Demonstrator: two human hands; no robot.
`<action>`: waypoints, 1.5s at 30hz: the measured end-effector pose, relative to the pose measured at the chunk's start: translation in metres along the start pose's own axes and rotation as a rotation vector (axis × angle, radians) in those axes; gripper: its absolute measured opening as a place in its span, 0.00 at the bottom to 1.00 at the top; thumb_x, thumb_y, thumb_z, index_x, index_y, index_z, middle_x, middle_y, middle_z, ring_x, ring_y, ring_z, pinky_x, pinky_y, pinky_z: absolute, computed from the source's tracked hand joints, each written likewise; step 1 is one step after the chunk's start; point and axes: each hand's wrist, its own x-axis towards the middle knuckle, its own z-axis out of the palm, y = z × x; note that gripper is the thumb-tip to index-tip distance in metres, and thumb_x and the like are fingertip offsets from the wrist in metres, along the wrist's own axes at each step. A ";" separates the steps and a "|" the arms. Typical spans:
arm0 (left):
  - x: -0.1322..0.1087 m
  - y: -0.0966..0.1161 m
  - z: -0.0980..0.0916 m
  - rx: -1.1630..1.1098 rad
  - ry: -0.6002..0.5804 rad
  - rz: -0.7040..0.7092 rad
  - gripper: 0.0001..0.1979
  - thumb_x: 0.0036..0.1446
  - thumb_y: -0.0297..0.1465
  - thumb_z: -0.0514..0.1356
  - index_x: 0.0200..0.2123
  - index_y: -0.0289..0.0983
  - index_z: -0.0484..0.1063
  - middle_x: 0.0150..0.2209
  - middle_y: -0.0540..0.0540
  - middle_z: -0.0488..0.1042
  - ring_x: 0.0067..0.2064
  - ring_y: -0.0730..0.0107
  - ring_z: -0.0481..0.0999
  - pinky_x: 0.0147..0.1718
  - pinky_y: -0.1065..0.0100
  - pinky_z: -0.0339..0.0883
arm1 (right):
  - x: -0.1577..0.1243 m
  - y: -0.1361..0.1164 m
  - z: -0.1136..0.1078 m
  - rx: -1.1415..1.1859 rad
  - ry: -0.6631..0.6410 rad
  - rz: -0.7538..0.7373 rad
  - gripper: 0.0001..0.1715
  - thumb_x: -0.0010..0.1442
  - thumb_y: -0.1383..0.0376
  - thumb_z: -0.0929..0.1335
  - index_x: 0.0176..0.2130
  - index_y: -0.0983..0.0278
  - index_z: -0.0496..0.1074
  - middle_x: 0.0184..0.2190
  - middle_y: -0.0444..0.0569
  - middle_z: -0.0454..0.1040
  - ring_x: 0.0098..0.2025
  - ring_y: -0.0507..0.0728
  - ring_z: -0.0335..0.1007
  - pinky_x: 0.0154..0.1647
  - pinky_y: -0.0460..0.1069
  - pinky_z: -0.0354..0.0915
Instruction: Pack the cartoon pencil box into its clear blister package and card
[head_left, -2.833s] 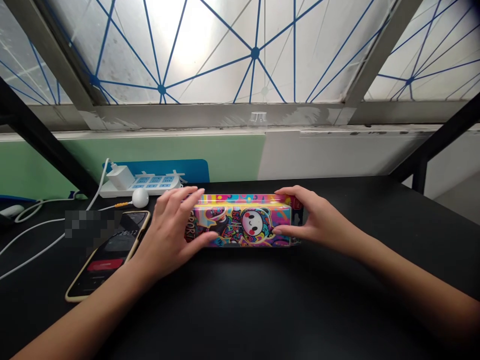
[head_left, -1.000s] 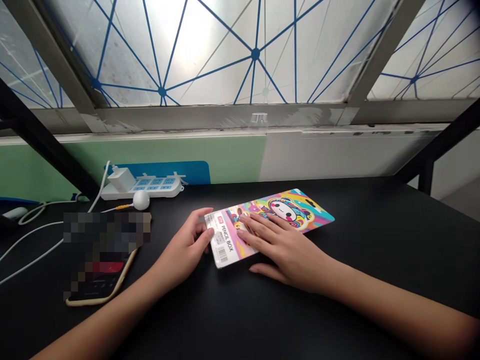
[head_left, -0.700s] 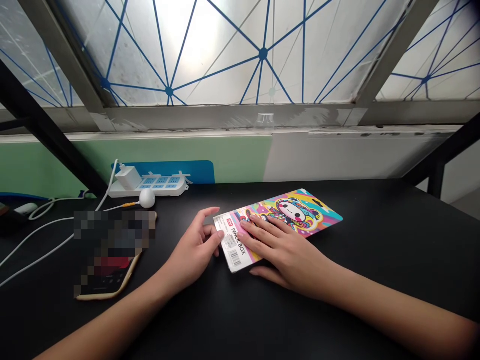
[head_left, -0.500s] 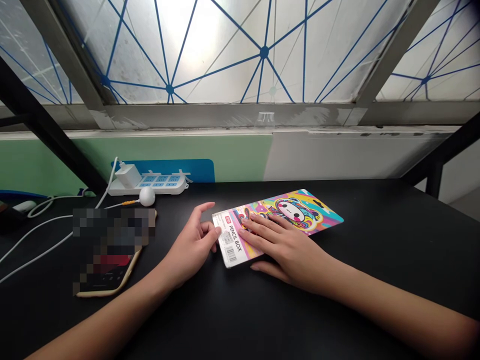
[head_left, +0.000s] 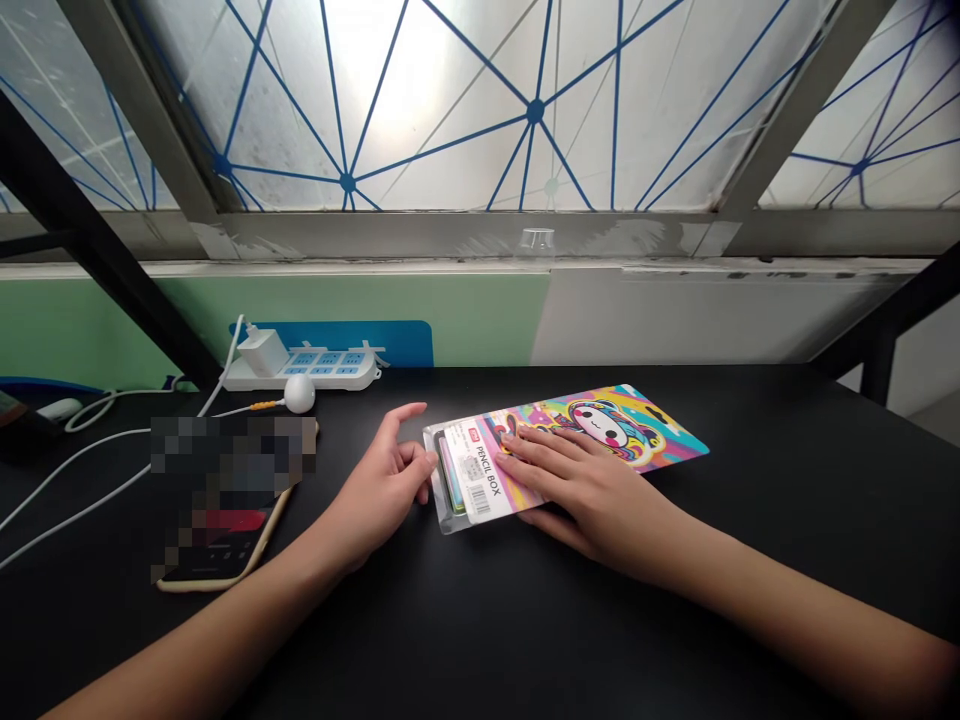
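Observation:
A colourful printed card (head_left: pixel 611 425) marked "PENCIL BOX" lies on the black table, with a cartoon figure and a white barcode label. At its left end a clear plastic package (head_left: pixel 454 521) sticks out from beneath, showing a strip of coloured contents. My left hand (head_left: pixel 379 490) has its thumb and curled fingers at the package's left edge, the index finger raised away. Flat on top of the card rests my right hand (head_left: pixel 600 495), fingers stretched out and covering part of the print.
On the left lies a phone (head_left: pixel 232 545) with a tan case, partly blurred out. Behind it stand a white power strip (head_left: pixel 322 376), a plugged-in charger (head_left: pixel 262 352) and a round white object (head_left: pixel 300 393). Cables cross the table's left side. Black bars rise at both sides.
The card has slid to the right under my right hand, baring the clear package's left end. My left hand has stayed at that edge. The view has shifted slightly.

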 end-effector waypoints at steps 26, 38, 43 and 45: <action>0.014 0.012 -0.076 1.411 0.282 0.220 0.26 0.69 0.35 0.45 0.66 0.39 0.66 0.44 0.37 0.80 0.41 0.50 0.81 0.32 0.62 0.69 | -0.008 0.019 -0.002 -0.353 -0.010 -0.030 0.22 0.67 0.73 0.63 0.58 0.73 0.72 0.57 0.64 0.76 0.58 0.70 0.74 0.55 0.64 0.72; 0.010 -0.008 -0.023 1.265 0.046 0.435 0.32 0.74 0.42 0.43 0.72 0.29 0.49 0.71 0.33 0.58 0.72 0.48 0.56 0.67 0.47 0.55 | 0.022 -0.018 0.017 -0.104 -0.054 0.004 0.32 0.70 0.60 0.64 0.67 0.71 0.61 0.70 0.63 0.60 0.71 0.71 0.55 0.66 0.69 0.60; 0.009 -0.009 -0.026 1.331 -0.005 0.410 0.36 0.72 0.48 0.45 0.69 0.26 0.58 0.71 0.29 0.55 0.73 0.45 0.52 0.69 0.46 0.52 | 0.053 -0.034 0.029 -0.085 -0.029 -0.024 0.34 0.70 0.56 0.65 0.67 0.71 0.62 0.68 0.65 0.63 0.69 0.76 0.56 0.64 0.70 0.61; 0.008 -0.006 -0.026 1.361 -0.031 0.405 0.40 0.70 0.52 0.47 0.69 0.25 0.57 0.72 0.27 0.53 0.73 0.43 0.51 0.69 0.45 0.51 | 0.063 -0.037 0.035 -0.091 -0.005 -0.028 0.33 0.71 0.56 0.63 0.67 0.71 0.61 0.67 0.64 0.64 0.69 0.77 0.56 0.63 0.71 0.63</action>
